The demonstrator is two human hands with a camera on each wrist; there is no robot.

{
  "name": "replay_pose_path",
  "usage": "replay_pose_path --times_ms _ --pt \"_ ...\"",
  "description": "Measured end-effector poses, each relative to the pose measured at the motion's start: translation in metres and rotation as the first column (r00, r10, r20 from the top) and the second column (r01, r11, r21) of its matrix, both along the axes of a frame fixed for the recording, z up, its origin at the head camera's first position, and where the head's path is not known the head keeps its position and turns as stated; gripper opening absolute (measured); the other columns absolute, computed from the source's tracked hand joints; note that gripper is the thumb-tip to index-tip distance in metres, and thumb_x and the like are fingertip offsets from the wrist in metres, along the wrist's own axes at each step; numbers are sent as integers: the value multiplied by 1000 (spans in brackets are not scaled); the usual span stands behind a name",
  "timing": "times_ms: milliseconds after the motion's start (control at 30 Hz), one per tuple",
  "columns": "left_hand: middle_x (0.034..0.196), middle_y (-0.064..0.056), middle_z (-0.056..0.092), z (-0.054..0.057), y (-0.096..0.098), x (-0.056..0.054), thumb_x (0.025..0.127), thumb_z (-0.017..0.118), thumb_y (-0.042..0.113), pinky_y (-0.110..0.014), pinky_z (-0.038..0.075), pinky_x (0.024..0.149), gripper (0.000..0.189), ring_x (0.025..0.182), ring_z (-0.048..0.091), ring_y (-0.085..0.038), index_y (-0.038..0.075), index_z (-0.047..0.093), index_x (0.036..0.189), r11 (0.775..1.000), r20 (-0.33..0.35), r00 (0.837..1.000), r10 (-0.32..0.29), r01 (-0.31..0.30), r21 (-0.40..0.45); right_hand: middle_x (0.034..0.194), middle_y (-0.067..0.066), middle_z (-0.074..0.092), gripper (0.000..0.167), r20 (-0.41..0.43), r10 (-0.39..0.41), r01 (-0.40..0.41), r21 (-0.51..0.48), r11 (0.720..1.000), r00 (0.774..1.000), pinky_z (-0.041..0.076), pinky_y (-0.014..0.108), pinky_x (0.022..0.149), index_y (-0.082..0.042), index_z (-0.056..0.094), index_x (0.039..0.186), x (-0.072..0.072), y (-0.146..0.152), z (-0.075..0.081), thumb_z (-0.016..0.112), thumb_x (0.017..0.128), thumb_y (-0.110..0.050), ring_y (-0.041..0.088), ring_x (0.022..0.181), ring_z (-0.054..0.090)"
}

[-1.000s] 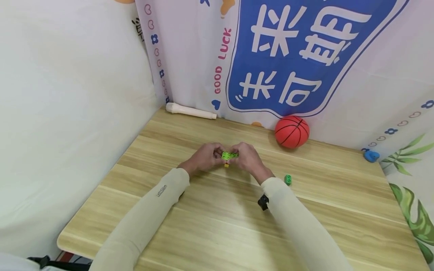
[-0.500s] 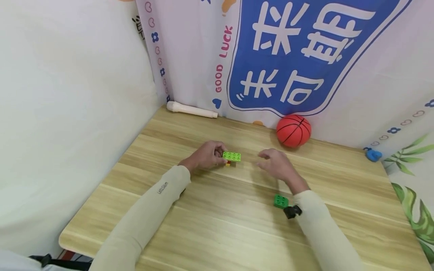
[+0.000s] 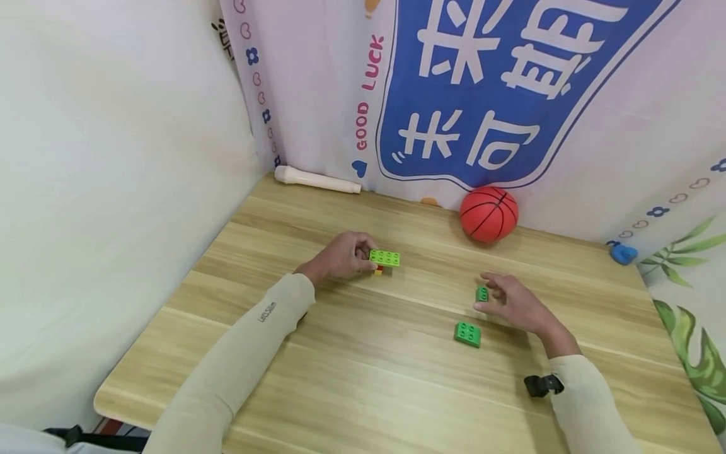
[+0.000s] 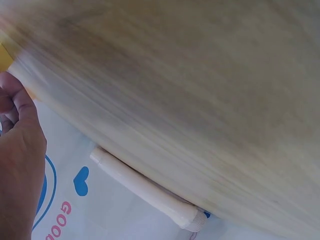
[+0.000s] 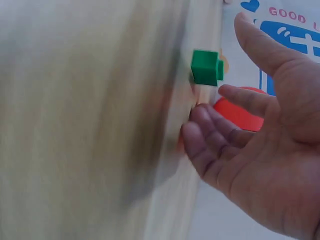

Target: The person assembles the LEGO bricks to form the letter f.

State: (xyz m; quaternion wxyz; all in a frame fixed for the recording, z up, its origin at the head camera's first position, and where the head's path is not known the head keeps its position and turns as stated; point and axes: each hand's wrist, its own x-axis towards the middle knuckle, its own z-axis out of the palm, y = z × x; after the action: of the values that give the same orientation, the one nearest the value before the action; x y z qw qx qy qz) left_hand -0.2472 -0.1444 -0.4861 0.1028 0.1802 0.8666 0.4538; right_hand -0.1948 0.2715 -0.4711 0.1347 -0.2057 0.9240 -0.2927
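Observation:
In the head view my left hand (image 3: 347,255) pinches the left end of a small stack of toy building blocks. The stack has a long lime-green block (image 3: 385,258) on top, with red and yellow pieces (image 3: 378,270) below it. Part of a yellow block (image 4: 4,58) shows beside the fingers in the left wrist view. My right hand (image 3: 513,304) is spread around a small dark-green block (image 3: 482,294) on the table. The right wrist view has this green block (image 5: 205,67) between thumb and forefinger, with gaps on both sides. A square green block (image 3: 467,334) lies nearer the front.
Along the back of the wooden table (image 3: 351,378) are a white toy microphone (image 3: 317,180) and a red ball with black basketball lines (image 3: 489,214). A small blue object (image 3: 624,254) sits at the far right corner. A printed cloth (image 3: 442,94) hangs behind.
My right hand has let go of the lime-green block and moved right and toward the front, to the small green block. The left hand stays at the stack.

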Motion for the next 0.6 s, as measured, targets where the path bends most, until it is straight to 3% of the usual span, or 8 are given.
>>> replay_pose_path --times_ms 67,167,267,433,600 --pt "107 -9 73 0 0 0 93 85 11 -23 52 77 28 90 62 -18 6 73 118 1000 0 1000 2 -2 3 132 27 63 73 -24 9 -9 -15 1000 1000 57 52 98 9 49 154 0 -3 -4 81 98 -26 39 114 62" --pt "107 -9 73 -2 0 -1 93 85 10 -22 53 77 28 91 63 -17 6 73 118 1000 1 1000 -1 1 9 116 17 62 63 -48 14 -16 -26 1000 999 52 34 86 7 59 146 1 -7 -8 85 95 -20 26 101 55" --pt "108 -10 73 -2 1 -1 93 85 10 -22 53 77 29 91 63 -17 6 73 119 1000 4 1000 -5 5 13 112 14 64 50 -50 -10 9 -32 999 999 50 24 80 3 67 137 4 -10 -10 85 94 -13 21 97 56" --pt "108 -11 73 -2 1 0 93 85 8 -23 54 78 28 92 64 -18 5 73 118 1000 15 1000 -6 5 27 110 14 65 35 -45 -51 50 -39 998 998 52 22 76 0 70 130 8 -12 -11 80 97 -8 17 94 60" --pt "109 -10 72 -1 0 0 93 85 8 -23 55 79 28 93 65 -18 6 73 118 1000 12 1000 0 -1 26 108 13 67 32 -70 -74 72 -35 997 995 53 23 75 -1 72 126 9 -15 -12 79 99 -16 17 91 60"
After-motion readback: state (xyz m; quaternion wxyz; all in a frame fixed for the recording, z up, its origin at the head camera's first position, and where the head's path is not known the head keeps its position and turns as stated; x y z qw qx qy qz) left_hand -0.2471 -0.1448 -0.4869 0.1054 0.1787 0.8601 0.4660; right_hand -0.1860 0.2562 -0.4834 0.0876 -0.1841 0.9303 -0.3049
